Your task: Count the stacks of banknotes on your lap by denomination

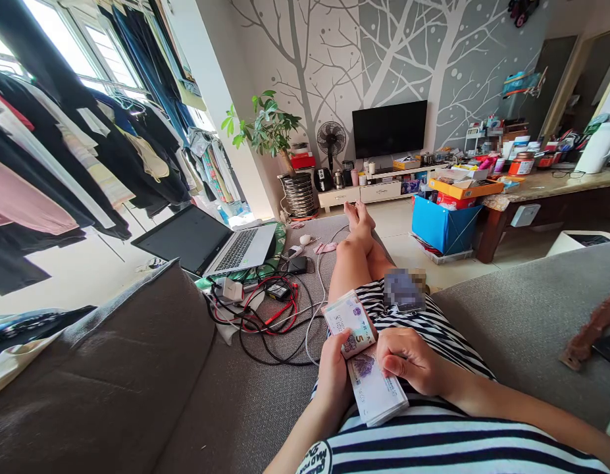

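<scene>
A stack of banknotes lies across my lap, its upper part (pixel 351 313) showing a large 5 and its lower part (pixel 376 392) a purple print. My left hand (pixel 334 368) is closed around the left side of the notes, thumb pressed on the upper face. Curled against their right edge is my right hand (pixel 408 359), with thumb and forefinger together at the paper; how much they pinch is partly hidden. Beyond it, a small blurred-out item (pixel 405 289) rests on the black-and-white striped clothing (pixel 447 329).
Stretched-out legs (pixel 356 263) lie along the grey sofa (pixel 265 408). Tangled cables (pixel 279 322) and an open laptop (pixel 210 243) are at left. A brown strap-like object (pixel 593 329) lies at right. Farther off are a blue box (pixel 443 224) and a cluttered table (pixel 536 187).
</scene>
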### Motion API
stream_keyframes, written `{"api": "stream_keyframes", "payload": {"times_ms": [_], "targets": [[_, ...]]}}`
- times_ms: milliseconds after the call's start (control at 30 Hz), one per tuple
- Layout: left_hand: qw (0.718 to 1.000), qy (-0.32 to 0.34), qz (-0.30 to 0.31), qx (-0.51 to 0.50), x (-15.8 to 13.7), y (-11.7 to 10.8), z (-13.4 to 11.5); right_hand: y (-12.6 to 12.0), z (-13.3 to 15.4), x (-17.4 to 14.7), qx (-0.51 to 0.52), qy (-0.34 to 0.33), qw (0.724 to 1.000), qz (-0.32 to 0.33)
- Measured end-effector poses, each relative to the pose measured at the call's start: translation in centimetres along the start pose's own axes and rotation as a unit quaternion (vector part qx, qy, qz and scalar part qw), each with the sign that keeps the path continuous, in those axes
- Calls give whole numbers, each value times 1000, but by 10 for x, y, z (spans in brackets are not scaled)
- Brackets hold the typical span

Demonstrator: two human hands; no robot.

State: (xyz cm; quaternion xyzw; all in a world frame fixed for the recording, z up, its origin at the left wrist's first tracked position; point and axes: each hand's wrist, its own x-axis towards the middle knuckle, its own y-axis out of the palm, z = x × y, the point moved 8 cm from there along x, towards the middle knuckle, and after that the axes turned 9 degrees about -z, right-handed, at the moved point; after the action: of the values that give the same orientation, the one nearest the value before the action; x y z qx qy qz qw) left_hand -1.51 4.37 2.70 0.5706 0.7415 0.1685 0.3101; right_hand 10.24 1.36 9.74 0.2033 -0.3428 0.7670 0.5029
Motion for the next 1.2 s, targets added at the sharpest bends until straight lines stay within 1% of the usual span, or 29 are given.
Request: {"api": "stream_keyframes", "payload": {"times_ms": [67,200,267,333,433,567,767,833,967,1067,1133,1200], "targets": [[1000,-8,0,-4,-2,1,1,-4,-7,1,-14,27,999,-25],[1000,-3,-20,0,-3,0,-3,-19,-33,5,-80,127,981,-120],[1000,0,-30,7,-3,-1,-5,-21,-41,9,-95,156,973,-138],[1000,-3,-29,8,-3,0,-4,-20,-45,13,-106,165,970,-142],[1000,-15,-25,3,-3,-1,-1,-16,-45,19,-125,165,967,-145],[999,-26,-27,-17,-1,-2,3,-14,-40,20,-141,144,968,-151],[995,-50,-60,-55,-1,-4,4,-15,-27,15,-140,100,972,-160],[996,-44,-66,-51,-3,-3,2,-15,-23,14,-138,83,975,-153],[996,-1,-94,-3,-10,-1,-12,-13,-17,12,-132,52,981,-129],[993,19,-112,32,-14,-1,-20,-12,-16,12,-123,47,984,-116],[993,19,-107,41,-14,0,-21,-10,-17,14,-117,51,986,-106],[995,9,-89,34,-12,-1,-17,-8,-19,15,-112,53,988,-97]]}}
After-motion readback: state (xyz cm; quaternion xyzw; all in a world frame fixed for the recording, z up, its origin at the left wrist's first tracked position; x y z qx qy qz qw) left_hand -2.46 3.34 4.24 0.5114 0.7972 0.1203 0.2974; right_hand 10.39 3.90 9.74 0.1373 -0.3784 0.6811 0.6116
